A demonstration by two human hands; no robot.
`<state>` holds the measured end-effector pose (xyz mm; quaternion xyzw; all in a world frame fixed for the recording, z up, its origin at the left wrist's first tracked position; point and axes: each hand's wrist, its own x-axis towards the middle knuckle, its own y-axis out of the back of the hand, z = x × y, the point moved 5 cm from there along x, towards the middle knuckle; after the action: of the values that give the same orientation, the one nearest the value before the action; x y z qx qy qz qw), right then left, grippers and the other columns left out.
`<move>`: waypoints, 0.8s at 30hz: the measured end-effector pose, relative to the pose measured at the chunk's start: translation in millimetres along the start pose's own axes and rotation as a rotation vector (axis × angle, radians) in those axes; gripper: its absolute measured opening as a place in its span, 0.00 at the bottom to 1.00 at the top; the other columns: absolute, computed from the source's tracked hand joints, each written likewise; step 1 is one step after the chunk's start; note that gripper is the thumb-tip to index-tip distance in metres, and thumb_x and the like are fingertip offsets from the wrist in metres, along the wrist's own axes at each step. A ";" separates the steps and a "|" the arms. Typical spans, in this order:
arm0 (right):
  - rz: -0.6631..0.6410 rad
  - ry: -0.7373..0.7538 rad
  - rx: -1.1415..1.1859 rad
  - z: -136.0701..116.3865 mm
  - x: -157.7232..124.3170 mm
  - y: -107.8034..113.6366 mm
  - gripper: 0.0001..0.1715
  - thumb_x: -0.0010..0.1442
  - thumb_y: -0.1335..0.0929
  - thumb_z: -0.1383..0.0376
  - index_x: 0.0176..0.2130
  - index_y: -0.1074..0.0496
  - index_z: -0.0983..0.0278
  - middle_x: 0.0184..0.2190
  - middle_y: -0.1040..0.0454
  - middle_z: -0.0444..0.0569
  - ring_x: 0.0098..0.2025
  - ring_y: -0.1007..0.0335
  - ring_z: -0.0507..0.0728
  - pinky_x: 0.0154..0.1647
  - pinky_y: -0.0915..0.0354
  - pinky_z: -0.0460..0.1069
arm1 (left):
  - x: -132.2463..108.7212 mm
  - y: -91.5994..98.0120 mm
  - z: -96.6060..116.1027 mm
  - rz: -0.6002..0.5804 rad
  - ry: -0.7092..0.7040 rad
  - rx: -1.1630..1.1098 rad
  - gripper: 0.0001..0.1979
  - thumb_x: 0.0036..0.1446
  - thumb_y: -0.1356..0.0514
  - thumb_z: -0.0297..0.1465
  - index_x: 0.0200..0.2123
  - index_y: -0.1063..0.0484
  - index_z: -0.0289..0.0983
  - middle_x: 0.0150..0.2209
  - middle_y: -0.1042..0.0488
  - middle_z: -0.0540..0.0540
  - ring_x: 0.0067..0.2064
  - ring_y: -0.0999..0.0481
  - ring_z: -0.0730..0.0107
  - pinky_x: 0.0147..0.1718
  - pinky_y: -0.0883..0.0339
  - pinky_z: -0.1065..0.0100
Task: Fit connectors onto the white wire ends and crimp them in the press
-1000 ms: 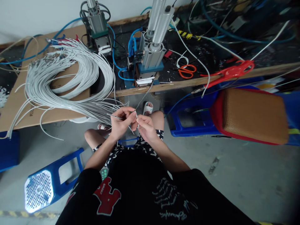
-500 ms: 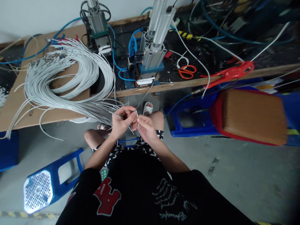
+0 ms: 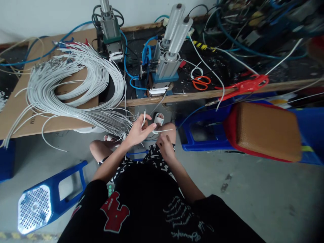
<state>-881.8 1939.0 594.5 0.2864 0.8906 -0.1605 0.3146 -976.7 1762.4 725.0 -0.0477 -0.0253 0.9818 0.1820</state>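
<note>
1 bench (image 3: 192,97) bears 1 cardboard sheet (image 3: 32,129) and, on it, 1 bundle of white cables (image 3: 40,88); in front, the right hand (image 3: 166,148) curls loosely, contents impossible to tell, while the left hand (image 3: 139,131) grasps 1 upright white cable end (image 3: 144,118)

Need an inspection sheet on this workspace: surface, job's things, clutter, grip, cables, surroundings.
Surface: dark bench, wooden edge; cardboard under the wires.
Job's things: white wires in a looped bundle, ends overhanging the cardboard; two presses upright on the bench.
Clutter: orange scissors, white scraps, red tool across the bench edge.
Grip: left hand holds a white wire; right hand half closed, contents unclear.
Cables: blue hoses by the presses; white line reaching the red tool.
Surroundings: blue stool left, brown cushion right.
</note>
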 end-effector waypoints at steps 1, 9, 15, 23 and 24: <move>0.051 0.100 -0.026 -6.1 -6.6 2.9 0.39 0.56 0.26 0.53 0.62 0.38 0.54 0.70 0.39 0.51 0.72 0.45 0.59 0.69 0.39 0.59 | 0.8 -0.9 -1.9 -0.016 0.001 0.028 0.20 0.63 0.36 0.47 0.47 0.35 0.39 0.23 0.44 0.59 0.22 0.45 0.79 0.23 0.53 0.72; -0.283 0.761 -0.298 -109.4 -67.6 -56.2 0.15 0.64 0.29 0.57 0.50 0.22 0.56 0.38 0.20 0.47 0.41 0.23 0.56 0.49 0.28 0.52 | -1.8 -18.8 -13.1 -0.312 -0.012 0.504 0.13 0.66 0.42 0.40 0.40 0.25 0.37 0.30 0.24 0.49 0.30 0.27 0.68 0.32 0.38 0.68; -0.547 0.675 -0.393 -113.2 -66.8 -74.6 0.12 0.65 0.30 0.56 0.40 0.18 0.60 0.29 0.21 0.45 0.31 0.26 0.53 0.37 0.30 0.49 | -12.1 -25.1 -19.6 -0.448 0.019 0.723 0.14 0.65 0.43 0.41 0.38 0.23 0.37 0.35 0.19 0.42 0.37 0.20 0.57 0.38 0.33 0.65; -0.622 0.690 -0.380 -102.3 -72.3 -54.2 0.11 0.62 0.27 0.57 0.43 0.18 0.58 0.39 0.18 0.49 0.41 0.24 0.56 0.45 0.28 0.52 | -12.2 -22.7 -25.2 -0.452 0.045 0.735 0.16 0.65 0.43 0.41 0.36 0.21 0.36 0.32 0.20 0.42 0.33 0.22 0.61 0.35 0.36 0.66; -0.587 0.702 -0.390 -103.1 -71.2 -53.6 0.10 0.62 0.27 0.57 0.40 0.17 0.58 0.38 0.18 0.49 0.40 0.24 0.56 0.44 0.28 0.52 | -12.1 -24.4 -24.6 -0.449 0.033 0.734 0.16 0.65 0.43 0.40 0.35 0.21 0.36 0.31 0.21 0.42 0.32 0.23 0.61 0.34 0.37 0.66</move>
<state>-917.4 1915.9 723.9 -0.0038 0.9993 0.0332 -0.0152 -954.2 1781.6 703.2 0.0115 0.3190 0.8607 0.3966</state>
